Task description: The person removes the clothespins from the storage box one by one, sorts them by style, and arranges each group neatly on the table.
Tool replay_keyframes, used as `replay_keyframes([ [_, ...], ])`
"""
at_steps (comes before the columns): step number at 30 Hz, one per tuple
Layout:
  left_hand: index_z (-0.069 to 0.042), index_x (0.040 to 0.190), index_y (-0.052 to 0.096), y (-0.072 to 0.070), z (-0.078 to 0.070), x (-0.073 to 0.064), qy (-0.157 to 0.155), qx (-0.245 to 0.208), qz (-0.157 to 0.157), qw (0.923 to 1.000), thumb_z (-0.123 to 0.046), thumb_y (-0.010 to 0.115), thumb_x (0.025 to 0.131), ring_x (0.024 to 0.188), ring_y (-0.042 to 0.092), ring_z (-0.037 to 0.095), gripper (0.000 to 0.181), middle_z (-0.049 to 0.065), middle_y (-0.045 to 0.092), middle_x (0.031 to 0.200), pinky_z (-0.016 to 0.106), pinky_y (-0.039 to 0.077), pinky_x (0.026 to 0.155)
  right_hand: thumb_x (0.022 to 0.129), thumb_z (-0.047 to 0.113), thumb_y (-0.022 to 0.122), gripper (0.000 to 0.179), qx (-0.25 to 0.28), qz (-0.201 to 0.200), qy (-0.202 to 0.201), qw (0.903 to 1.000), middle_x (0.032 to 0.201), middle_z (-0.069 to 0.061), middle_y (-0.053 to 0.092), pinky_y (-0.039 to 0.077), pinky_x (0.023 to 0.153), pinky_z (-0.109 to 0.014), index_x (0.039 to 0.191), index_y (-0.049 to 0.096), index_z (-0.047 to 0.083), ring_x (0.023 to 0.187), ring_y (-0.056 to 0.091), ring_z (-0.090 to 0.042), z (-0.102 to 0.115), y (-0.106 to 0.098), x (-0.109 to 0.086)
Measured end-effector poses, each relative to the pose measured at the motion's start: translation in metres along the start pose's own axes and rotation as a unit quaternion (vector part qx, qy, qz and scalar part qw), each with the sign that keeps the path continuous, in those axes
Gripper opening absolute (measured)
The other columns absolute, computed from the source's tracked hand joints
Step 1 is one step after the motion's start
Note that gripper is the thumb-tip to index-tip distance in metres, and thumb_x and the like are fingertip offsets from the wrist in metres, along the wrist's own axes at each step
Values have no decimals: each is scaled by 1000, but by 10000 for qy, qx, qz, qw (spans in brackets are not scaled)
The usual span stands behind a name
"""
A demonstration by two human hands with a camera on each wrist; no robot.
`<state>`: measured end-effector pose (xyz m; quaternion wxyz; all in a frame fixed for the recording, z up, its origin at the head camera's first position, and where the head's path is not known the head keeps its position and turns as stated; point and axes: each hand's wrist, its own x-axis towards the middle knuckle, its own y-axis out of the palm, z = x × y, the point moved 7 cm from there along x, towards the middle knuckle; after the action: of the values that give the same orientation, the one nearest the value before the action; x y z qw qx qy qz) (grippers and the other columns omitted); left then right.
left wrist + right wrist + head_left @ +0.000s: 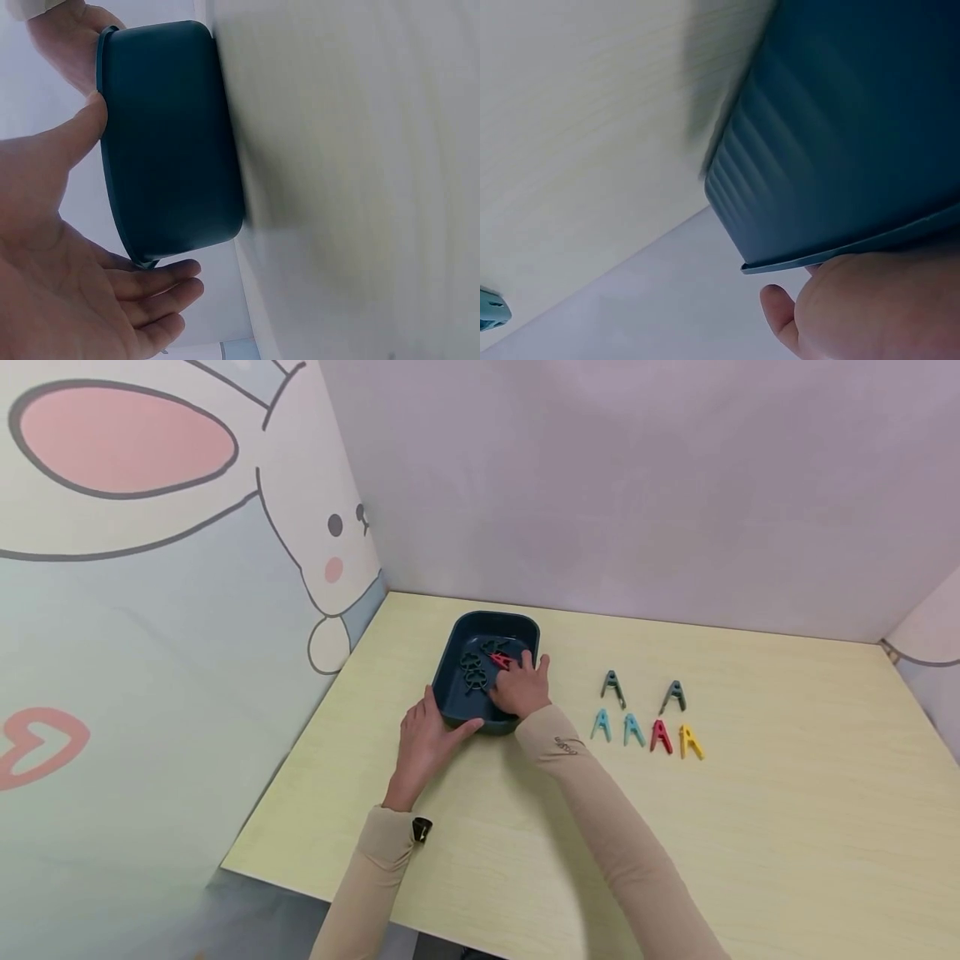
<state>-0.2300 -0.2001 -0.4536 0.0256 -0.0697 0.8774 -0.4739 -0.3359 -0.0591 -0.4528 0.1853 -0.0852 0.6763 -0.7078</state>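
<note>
The head view is showing the tub sitting on the surface, with both hands working at its near end. The left hand is bracketing the near left corner: the thumb is lying along the near rim and the fingers are running up the left side. The left wrist view is adding the thumb tip pressing the rim and the fingers extending loosely beside the wall, spread well away from the thumb.

The right hand is reaching into the tub over the right rim, with some fingers pointing up and outward. Its lower fingers are meeting the red clip inside the tub; whether they are pinching it, one cannot tell. Dark items are lying to the left of this hand, visible only from the head.

The right wrist view is hiding the tub's contents but exposing ridges on the outer wall. A clip end is showing at its left edge.

To the right of the tub, the head view is showing two dark clips standing behind a row: two light blue clips, another red clip and a yellow clip.
</note>
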Motion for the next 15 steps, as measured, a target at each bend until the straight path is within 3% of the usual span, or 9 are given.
replay_keyframes([
  [6, 12, 159, 16, 0, -2, -1, 33, 19, -17, 10000, -59, 73, 91, 144, 34, 49, 113, 34, 33, 158, 56, 25, 120, 106, 42, 56, 38, 80, -122, 1, 9999, 146, -14, 55, 13, 115, -66, 117, 78, 13, 141, 28, -39, -2, 1, 0],
  [15, 11, 160, 14, -1, -2, -3, -14, -45, 14, 10000, -60, 73, 90, 145, 32, 48, 115, 33, 31, 160, 56, 22, 121, 107, 37, 55, 37, 550, -687, -93, 9961, 140, -13, 58, 17, 110, -67, 102, 79, 9, 133, 34, -39, -4, -2, -6],
])
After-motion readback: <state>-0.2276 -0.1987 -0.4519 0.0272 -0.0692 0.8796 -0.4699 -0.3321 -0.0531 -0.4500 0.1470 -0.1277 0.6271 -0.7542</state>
